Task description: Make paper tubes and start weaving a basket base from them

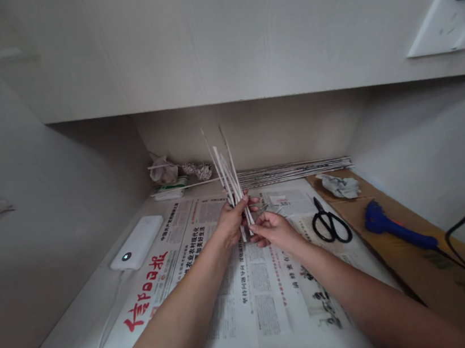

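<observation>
A pale counter (83, 308) sits in a recess, mostly covered by a spread newspaper (256, 285) with red headline characters at its near left corner. A sheet of brown cardboard (432, 262) lies along the right side, carrying a blue glue gun (394, 230) with a black cord. A row of rolled paper sticks (296, 170) lies against the back wall. A white power bank (138, 249) rests left of the newspaper. Black scissors (330, 223) lie on the newspaper's right edge, a crumpled paper scrap (340, 185) behind them. Above the newspaper's middle, the left hand (232, 219) is closed around a bundle of thin paper sticks (227, 169) standing upright, while the right hand (274, 228) pinches the bundle's lower end.
</observation>
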Demonstrator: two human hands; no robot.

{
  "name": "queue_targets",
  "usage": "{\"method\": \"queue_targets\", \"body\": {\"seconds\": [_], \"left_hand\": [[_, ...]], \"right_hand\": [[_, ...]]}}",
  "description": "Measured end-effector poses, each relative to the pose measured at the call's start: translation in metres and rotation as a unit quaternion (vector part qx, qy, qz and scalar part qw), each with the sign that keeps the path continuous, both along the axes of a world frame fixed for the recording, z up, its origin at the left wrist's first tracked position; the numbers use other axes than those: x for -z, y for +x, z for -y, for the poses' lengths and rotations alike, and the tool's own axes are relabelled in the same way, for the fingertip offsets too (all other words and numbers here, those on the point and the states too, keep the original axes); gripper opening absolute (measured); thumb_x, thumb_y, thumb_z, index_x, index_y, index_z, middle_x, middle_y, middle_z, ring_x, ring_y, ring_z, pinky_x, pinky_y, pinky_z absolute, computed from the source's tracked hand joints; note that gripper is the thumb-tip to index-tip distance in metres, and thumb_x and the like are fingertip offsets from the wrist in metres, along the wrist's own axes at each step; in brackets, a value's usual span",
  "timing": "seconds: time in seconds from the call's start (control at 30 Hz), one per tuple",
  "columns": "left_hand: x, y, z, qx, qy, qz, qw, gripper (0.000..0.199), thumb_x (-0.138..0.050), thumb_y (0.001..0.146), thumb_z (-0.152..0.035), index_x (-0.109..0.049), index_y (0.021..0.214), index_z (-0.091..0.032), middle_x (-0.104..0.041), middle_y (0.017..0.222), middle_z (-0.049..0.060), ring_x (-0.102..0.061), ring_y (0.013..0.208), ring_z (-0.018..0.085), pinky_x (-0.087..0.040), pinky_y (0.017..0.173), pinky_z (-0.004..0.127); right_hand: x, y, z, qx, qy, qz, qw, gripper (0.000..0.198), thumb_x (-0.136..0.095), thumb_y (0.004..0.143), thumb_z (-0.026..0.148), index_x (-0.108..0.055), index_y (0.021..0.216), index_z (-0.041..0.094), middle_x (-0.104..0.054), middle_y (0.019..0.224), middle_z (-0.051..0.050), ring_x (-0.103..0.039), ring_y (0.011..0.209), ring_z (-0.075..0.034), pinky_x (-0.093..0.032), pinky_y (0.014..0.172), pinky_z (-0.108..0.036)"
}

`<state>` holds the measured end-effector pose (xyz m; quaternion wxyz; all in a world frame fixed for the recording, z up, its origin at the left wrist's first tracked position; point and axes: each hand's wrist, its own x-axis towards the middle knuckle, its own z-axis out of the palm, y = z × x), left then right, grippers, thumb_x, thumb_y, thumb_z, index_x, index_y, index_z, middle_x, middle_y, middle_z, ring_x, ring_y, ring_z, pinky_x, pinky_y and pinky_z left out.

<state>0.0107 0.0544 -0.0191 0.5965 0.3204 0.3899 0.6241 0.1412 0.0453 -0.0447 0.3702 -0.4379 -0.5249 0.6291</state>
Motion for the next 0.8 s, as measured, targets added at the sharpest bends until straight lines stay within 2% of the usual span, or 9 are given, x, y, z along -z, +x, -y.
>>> {"method": "queue_targets", "body": {"seconds": [0.1, 0.23, 0.53, 0.8], "left_hand": [[0.0012, 0.0007, 0.0000, 0.008, 0.001, 0.005, 1.000, 0.038, -0.077, 0.069, -0.030, -0.064, 0.102, -0.015, -0.071, 0.089, 0.008, -0.064, 0.063, 0.012, -0.035, 0.037, 0.013], [0.0026, 0.0006, -0.0012, -0.009, 0.008, 0.009, 1.000, 0.041, -0.079, 0.065, -0.021, -0.066, 0.103, -0.015, -0.071, 0.087, 0.007, -0.063, 0.062, 0.011, -0.035, 0.036, 0.012], [0.0005, 0.0008, -0.0009, -0.002, -0.001, 0.049, 0.999, 0.042, -0.071, 0.075, -0.027, -0.064, 0.115, -0.017, -0.072, 0.097, 0.010, -0.069, 0.072, 0.016, -0.034, 0.035, 0.013], [0.0033, 0.0017, -0.0030, -0.036, 0.017, 0.041, 0.998, 0.037, -0.078, 0.067, -0.024, -0.069, 0.102, -0.016, -0.067, 0.076, 0.002, -0.058, 0.054, 0.007, -0.025, 0.032, 0.011]], "right_hand": [[0.0008, -0.0005, -0.0005, 0.007, 0.019, -0.011, 1.000, 0.039, -0.081, 0.062, 0.039, -0.049, 0.071, 0.019, -0.066, 0.065, 0.002, -0.068, 0.062, -0.014, -0.050, 0.050, -0.020], [0.0014, -0.0005, -0.0007, 0.014, 0.030, -0.018, 0.999, 0.039, -0.081, 0.060, 0.040, -0.049, 0.069, 0.019, -0.065, 0.061, 0.004, -0.068, 0.060, -0.014, -0.049, 0.050, -0.019], [0.0014, -0.0008, 0.0008, 0.019, 0.016, -0.011, 1.000, 0.040, -0.081, 0.060, 0.042, -0.049, 0.071, 0.019, -0.066, 0.062, 0.003, -0.067, 0.057, -0.013, -0.047, 0.047, -0.018], [0.0024, -0.0009, 0.0009, 0.016, 0.021, -0.007, 1.000, 0.038, -0.080, 0.063, 0.039, -0.049, 0.073, 0.019, -0.065, 0.060, 0.004, -0.067, 0.056, -0.013, -0.048, 0.046, -0.018]]}}
